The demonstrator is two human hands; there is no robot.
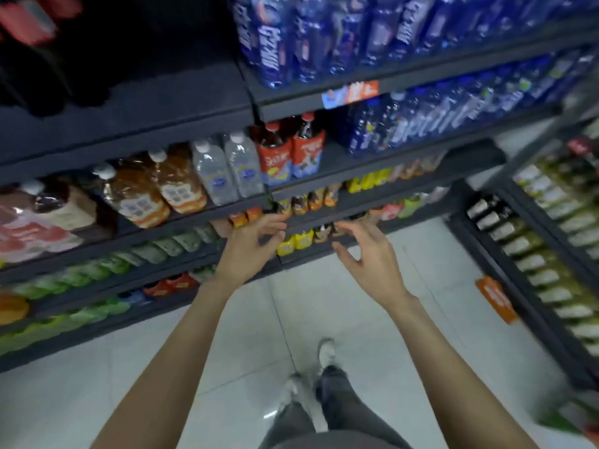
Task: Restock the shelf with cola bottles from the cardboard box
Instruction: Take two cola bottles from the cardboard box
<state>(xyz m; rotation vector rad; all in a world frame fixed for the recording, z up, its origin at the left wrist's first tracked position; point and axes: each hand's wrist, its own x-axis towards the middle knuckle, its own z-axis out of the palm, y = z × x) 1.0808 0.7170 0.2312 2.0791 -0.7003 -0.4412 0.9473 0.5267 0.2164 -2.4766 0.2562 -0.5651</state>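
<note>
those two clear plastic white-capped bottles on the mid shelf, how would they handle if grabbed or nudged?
The clear plastic white-capped bottles look full, so probably fairly heavy for their size. Tall and narrow, they would likely tip if pushed near the cap. Smooth walls and a wrap label suggest some slip. Both hands are empty.

At the upper left of the frame, dark cola bottles (39, 59) with red labels stood upright on the top tier of the dark shelf (129, 124), blurred and partly cut off by the frame edge. To their right, that tier's board lay bare.
</note>
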